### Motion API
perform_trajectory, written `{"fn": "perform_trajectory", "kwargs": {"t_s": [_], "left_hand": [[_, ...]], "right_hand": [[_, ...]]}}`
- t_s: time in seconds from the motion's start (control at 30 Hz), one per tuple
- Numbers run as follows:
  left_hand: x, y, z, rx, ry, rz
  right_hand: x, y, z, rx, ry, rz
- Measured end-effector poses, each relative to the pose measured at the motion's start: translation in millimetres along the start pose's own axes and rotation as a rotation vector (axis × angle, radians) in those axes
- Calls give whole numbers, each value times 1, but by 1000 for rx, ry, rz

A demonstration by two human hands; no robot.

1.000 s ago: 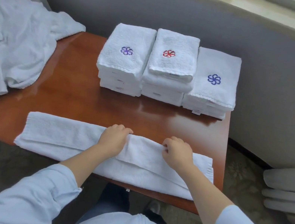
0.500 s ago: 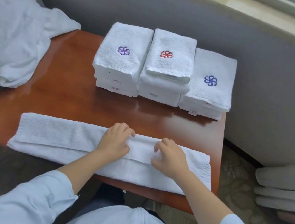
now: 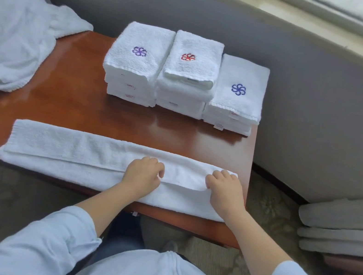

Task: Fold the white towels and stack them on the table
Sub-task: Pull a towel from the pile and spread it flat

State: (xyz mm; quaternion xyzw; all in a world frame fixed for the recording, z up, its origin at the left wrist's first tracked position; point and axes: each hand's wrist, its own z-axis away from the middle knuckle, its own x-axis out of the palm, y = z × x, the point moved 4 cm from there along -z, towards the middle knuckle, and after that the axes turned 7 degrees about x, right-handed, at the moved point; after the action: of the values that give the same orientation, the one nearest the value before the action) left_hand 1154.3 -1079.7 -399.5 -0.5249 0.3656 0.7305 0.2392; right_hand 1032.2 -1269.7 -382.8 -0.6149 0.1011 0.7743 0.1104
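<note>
Towel (image 3: 70, 154): folded into a long strip, flat along the 6 o'clock edge of the table (image 3: 72, 106).
Left hand (image 3: 144, 175): on the strip's middle, fingers curled, pinching the upper flap's edge.
Right hand (image 3: 224, 188): at the strip's 3 o'clock end, fingers curled over the flap, thumb at its edge, gripping it.
Stacks (image 3: 184, 89): three piles of folded towels, side by side and touching, at the table's 12 to 1 o'clock.
Heap (image 3: 12, 34): loose white cloth at 9 to 10 o'clock, draped over the table's corner.

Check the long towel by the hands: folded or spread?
Folded lengthwise: the towel is a narrow strip, a top layer's edge running along it over a lower layer. Not folded crosswise yet.
</note>
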Motion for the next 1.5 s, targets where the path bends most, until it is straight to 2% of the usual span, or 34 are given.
{"fn": "perform_trajectory", "kwargs": {"t_s": [0.1, 0.23, 0.3, 0.37, 0.47, 0.67, 0.9, 1.07, 1.27, 1.5], "left_hand": [[5, 9, 1, 31, -44, 37], [16, 22, 1, 33, -98, -109], [17, 23, 1, 28, -92, -125], [15, 22, 1, 27, -95, -95], [11, 17, 6, 1, -88, -32], [1, -18, 33, -115, -70, -35], [-18, -94, 69, -203, -58, 4], [-39, -177, 99, -233, -68, 10], [-62, -292, 139, -269, -33, -12], [-81, -367, 144, -193, -40, -102]], "right_hand": [[-9, 9, 3, -8, 86, 17], [11, 12, 15, 36, -188, 140], [16, 13, 19, 70, -260, 130], [12, 10, 18, 75, -243, 85], [0, 0, 12, 78, -128, -71], [-4, -52, -3, -107, -102, -284], [-12, -138, -38, -202, -124, -331], [-18, -222, -72, -202, -140, -357], [-9, -327, -96, -121, -220, -388], [1, -399, -101, 87, -159, -428]]}}
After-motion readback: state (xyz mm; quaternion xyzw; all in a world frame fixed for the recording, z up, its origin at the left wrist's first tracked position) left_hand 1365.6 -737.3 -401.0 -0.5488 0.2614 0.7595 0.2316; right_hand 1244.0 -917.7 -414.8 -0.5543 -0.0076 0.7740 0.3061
